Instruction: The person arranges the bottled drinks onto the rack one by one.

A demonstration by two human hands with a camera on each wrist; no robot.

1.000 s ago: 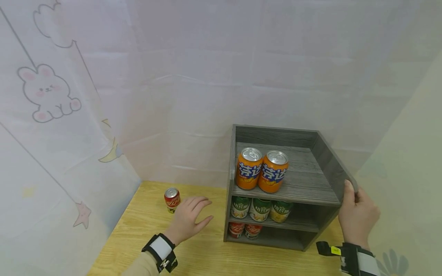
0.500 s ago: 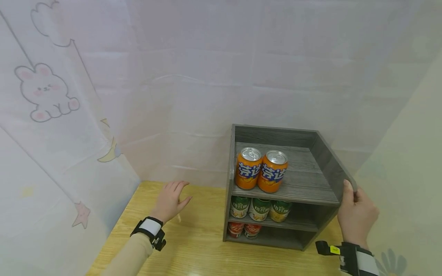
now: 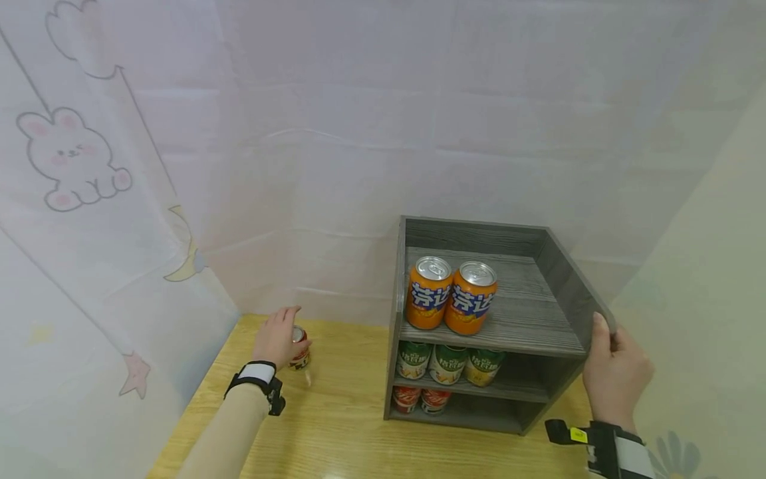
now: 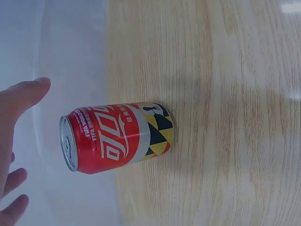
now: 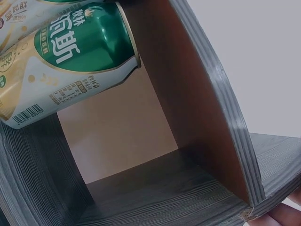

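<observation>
A red soda can (image 4: 108, 139) with white lettering and a yellow-and-black patterned base stands on the wooden table. My left hand (image 3: 275, 338) is right beside it, partly covering it in the head view. Thumb and fingers (image 4: 19, 99) are spread apart near the can's top in the left wrist view, not closed around it. On the right, my right hand (image 3: 618, 376) grips the front edge of the right side panel of a grey wooden shelf (image 3: 520, 286). Only a few of its fingertips show at the lower right of the right wrist view.
Two orange soda cans (image 3: 470, 299) stand at the left of the shelf's top tier. Three green-and-white cans (image 3: 449, 364) fill the left of the middle tier, and two red cans (image 3: 435, 400) stand in the bottom one. A pale printed curtain (image 3: 335, 166) hangs behind the table (image 3: 341, 412).
My left hand has moved left and back, passing over the red can to its left side. The right hand keeps its grip on the shelf.
</observation>
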